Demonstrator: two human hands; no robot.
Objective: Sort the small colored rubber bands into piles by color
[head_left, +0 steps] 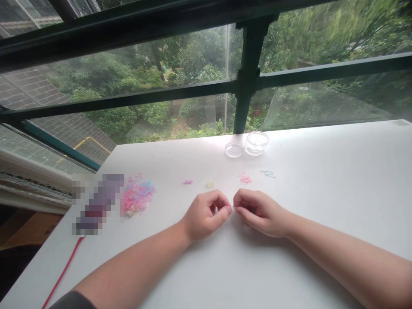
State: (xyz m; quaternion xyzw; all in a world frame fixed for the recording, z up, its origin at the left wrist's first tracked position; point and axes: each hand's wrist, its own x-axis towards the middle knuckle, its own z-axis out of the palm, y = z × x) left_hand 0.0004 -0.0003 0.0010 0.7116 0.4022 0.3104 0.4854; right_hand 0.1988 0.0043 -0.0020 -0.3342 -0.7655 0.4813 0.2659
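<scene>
My left hand (207,214) and my right hand (260,212) meet fingertip to fingertip above the white table (206,274), thumbs pinched against forefingers. A tiny bluish strand (235,208) peeks out at the right fingertips; whatever the left pinch holds is hidden. Beyond the hands lie small clusters of thin elastic bands: purple bands (188,182), pale yellow bands (210,185), pink bands (245,179) and teal bands (268,173). A large mixed heap of bands (140,195), mostly pink and blue, is spread farther left.
Near the window, a round clear lid (234,150) lies beside a clear jar (256,143). A blurred-out, phone-like object (99,206) with a red cord (64,272) is at the left edge. Dark green window frames (246,77) rise behind the table.
</scene>
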